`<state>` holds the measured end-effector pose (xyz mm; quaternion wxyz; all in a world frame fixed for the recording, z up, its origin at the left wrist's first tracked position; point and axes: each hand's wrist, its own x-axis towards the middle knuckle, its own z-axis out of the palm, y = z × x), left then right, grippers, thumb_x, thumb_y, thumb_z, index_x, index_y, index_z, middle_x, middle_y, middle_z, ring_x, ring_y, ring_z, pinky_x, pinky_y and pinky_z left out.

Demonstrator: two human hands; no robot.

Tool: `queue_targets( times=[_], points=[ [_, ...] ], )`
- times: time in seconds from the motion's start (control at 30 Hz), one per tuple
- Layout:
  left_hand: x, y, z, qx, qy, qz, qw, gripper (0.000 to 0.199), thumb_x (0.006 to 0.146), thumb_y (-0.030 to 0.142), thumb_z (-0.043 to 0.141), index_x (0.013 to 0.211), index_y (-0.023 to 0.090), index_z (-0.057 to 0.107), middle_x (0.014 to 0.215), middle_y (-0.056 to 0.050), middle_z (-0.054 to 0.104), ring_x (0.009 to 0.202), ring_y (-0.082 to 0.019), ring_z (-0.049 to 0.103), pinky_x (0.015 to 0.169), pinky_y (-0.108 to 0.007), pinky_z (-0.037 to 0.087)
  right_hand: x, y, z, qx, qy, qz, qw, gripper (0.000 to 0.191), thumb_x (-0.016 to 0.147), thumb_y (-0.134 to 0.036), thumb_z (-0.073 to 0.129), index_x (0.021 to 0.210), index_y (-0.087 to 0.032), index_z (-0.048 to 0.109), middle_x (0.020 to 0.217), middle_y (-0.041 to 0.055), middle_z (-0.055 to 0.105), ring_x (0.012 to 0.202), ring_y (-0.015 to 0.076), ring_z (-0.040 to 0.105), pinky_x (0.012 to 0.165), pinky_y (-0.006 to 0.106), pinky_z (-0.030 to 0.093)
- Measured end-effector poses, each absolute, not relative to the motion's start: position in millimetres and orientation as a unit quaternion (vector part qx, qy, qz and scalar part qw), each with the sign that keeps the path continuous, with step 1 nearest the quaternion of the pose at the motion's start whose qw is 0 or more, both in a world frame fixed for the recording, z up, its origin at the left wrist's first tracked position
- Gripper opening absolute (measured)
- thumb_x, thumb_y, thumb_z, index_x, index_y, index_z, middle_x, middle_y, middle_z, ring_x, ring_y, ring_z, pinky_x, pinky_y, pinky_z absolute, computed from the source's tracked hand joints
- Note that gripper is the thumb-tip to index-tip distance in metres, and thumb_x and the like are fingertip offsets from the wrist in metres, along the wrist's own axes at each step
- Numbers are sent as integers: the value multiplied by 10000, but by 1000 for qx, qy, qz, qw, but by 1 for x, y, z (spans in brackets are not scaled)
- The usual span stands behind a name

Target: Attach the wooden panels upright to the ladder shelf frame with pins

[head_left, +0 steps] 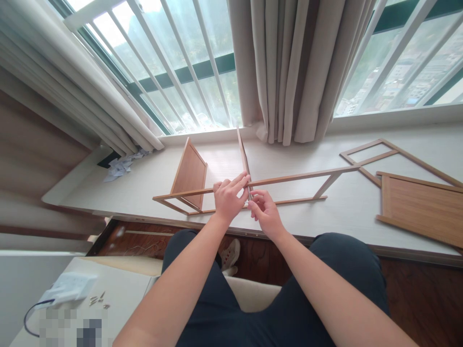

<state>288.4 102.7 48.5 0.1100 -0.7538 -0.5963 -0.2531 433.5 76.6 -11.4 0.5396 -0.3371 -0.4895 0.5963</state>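
Observation:
A long thin wooden frame (296, 176) lies on the white window ledge (354, 202), with two upright wooden panels (190, 171) joined to its left part. My left hand (228, 196) rests its fingers on the frame's near rail where the middle panel (243, 154) meets it. My right hand (263, 208) is right beside it, fingertips pinched on a small thin tool or fastener (249, 194) at that joint; I cannot tell which.
Another open wooden frame (383, 154) and a flat wooden board (423, 205) lie on the ledge at right. Crumpled paper (121, 166) sits at the ledge's left end. A white power strip (68, 284) and small screws (97, 300) lie on a table at lower left. Curtains hang behind.

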Motion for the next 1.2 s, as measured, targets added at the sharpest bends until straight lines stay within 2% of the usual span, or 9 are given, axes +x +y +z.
queue_targets(
  times=[0.67,1.2],
  points=[
    [289,101,52,-752,-612,-234,81,364,980,330,617,1324,366,734,1421,19,675,937,-233,708,931,-466,413,438,75,-8,-363,-567,516,529,257,976,-403,653,1201,-279,638,842,-20,626,609,129,526,581,280,475],
    [288,101,51,-751,-611,-235,83,371,966,315,629,1317,365,734,1426,20,667,936,-234,709,927,-467,415,438,73,-6,-368,-600,466,535,200,988,-349,620,1172,-276,651,837,-12,638,610,136,543,593,286,482]
  ],
)
